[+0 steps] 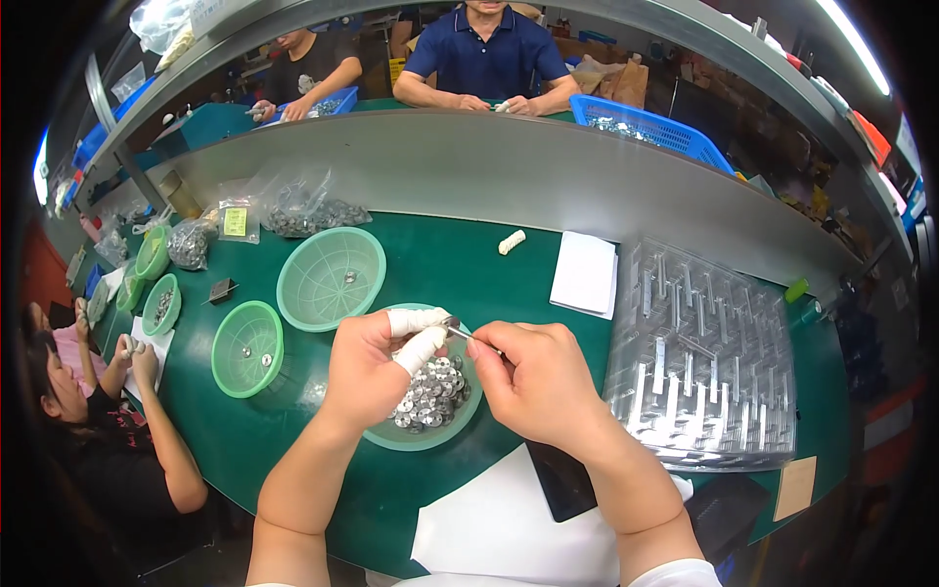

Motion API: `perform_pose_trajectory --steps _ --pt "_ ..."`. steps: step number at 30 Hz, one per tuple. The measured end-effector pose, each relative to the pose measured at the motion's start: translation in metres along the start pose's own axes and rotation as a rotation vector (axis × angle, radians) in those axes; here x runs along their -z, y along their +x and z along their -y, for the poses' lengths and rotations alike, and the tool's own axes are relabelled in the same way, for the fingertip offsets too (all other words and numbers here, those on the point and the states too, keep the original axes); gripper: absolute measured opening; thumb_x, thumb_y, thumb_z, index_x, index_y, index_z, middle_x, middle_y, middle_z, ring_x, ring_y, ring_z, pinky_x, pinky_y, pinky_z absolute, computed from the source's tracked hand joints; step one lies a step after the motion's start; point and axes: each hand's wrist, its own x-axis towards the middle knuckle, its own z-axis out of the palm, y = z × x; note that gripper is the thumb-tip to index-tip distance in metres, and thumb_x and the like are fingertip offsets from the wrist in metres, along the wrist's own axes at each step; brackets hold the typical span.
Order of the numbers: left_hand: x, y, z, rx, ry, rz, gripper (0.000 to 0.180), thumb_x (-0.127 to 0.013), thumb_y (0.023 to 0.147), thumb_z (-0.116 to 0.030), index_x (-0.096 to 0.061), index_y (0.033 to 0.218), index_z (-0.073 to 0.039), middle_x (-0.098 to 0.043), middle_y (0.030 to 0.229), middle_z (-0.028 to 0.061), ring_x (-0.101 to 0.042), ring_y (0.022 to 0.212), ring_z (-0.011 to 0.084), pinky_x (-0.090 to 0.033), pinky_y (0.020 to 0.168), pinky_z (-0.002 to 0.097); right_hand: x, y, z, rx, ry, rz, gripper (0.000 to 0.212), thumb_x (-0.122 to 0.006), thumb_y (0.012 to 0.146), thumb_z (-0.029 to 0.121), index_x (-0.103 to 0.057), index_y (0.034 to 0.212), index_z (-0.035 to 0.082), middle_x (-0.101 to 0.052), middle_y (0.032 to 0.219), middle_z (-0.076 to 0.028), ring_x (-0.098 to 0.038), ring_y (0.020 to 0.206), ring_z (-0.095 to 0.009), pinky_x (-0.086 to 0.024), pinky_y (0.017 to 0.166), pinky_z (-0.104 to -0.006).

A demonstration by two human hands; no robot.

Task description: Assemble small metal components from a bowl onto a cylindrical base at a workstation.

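Over a pale green bowl (472, 406) of small round metal parts (428, 399), my two hands meet. White wraps cover the thumb and forefinger of my left hand (364, 377), which pinches one small round metal part (451, 322). My right hand (540, 380) is closed on a thin metal tool (460, 334); its tip reaches the part in my left fingers. What kind of tool it is, I cannot make out.
Left of the hands sit a large green bowl (293, 311) and a smaller one (221, 377), with few parts inside. Clear plastic trays (704, 362) are stacked at right; a phone (562, 484) lies on white paper (489, 533). Co-workers sit across a grey partition (440, 161) and at left.
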Motion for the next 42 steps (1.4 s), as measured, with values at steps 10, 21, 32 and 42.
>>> perform_pose_trajectory --steps 10,21,32,42 --pt "-0.013 -0.006 0.004 -0.351 0.413 -0.174 0.023 -0.071 0.084 0.008 -0.077 0.105 0.002 -0.075 0.09 0.0144 -0.071 0.077 0.0201 -0.055 0.069 0.0288 -0.012 -0.004 0.005 0.09 -0.306 -0.14 0.011 -0.066 0.09 0.01 -0.063 0.08 0.006 -0.061 0.064 -0.01 -0.06 0.054 -0.033 -0.046 0.048 -0.0401" --pt "0.006 -0.001 -0.013 -0.37 0.365 0.07 0.027 -0.079 0.08 0.002 -0.072 0.106 0.001 -0.072 0.094 0.0114 -0.068 0.08 0.0179 -0.055 0.071 0.0292 0.012 0.003 -0.003 -0.064 0.283 0.055 0.024 -0.065 0.099 0.015 -0.068 0.079 0.0 -0.054 0.058 -0.004 -0.045 0.051 -0.01 -0.035 0.047 -0.0285" --pt "0.01 0.01 -0.019 -0.7 0.803 0.299 0.03 -0.078 0.083 -0.015 -0.063 0.105 -0.001 -0.065 0.093 0.0148 -0.062 0.08 0.0336 -0.052 0.071 0.0396 0.018 0.004 -0.01 -0.162 0.456 0.289 0.028 -0.062 0.102 0.016 -0.067 0.079 0.0 -0.052 0.061 0.001 -0.04 0.058 -0.006 -0.034 0.052 -0.0255" --pt "0.013 0.008 -0.013 -0.583 0.627 0.338 0.035 -0.065 0.097 -0.033 -0.06 0.088 0.0 -0.056 0.075 0.0114 -0.053 0.066 0.0288 -0.044 0.059 0.0374 0.007 0.003 -0.004 0.154 0.233 0.074 0.017 -0.065 0.094 0.006 -0.067 0.079 -0.001 -0.056 0.059 -0.01 -0.048 0.049 -0.018 -0.039 0.048 -0.029"
